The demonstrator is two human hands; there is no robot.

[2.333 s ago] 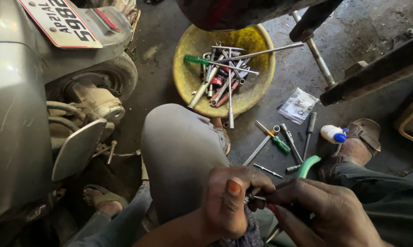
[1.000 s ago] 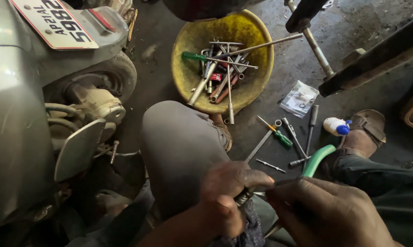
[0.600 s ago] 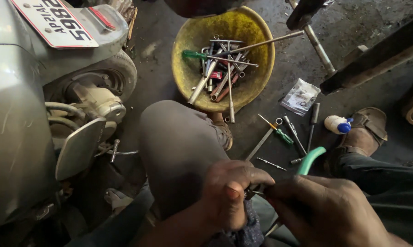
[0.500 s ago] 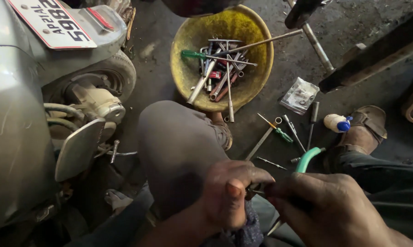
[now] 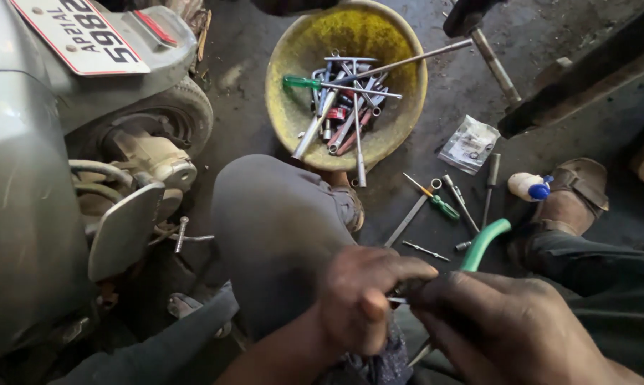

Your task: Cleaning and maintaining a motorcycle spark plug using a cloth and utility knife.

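The left hand (image 5: 361, 303) is curled, thumb and fingers pinching a small metal part (image 5: 399, 299) that shows only as a thin bright sliver between the two hands — what kind of part it is cannot be told. The right hand (image 5: 511, 331) meets it from the other side, fingers closed over the same part, and a green tube (image 5: 484, 244) rises from behind its knuckles. Both hands hover over the person's bent knee (image 5: 279, 228) in grey cloth.

Just beyond the right hand, on the concrete floor (image 5: 464, 93), lie loose tools: a green-handled screwdriver (image 5: 436, 201), a flat spanner (image 5: 407, 219), thin bits. Further out past them sits a small clear plastic bag (image 5: 469, 145) and a white bottle with a blue cap (image 5: 530, 187), the latter beside a sandalled foot (image 5: 570, 199). Well ahead of the knee stands a yellow bowl (image 5: 293, 64) heaped with spanners and screwdrivers. Far to the left of the left hand — a grey scooter (image 5: 22, 214), rear wheel near the bowl.
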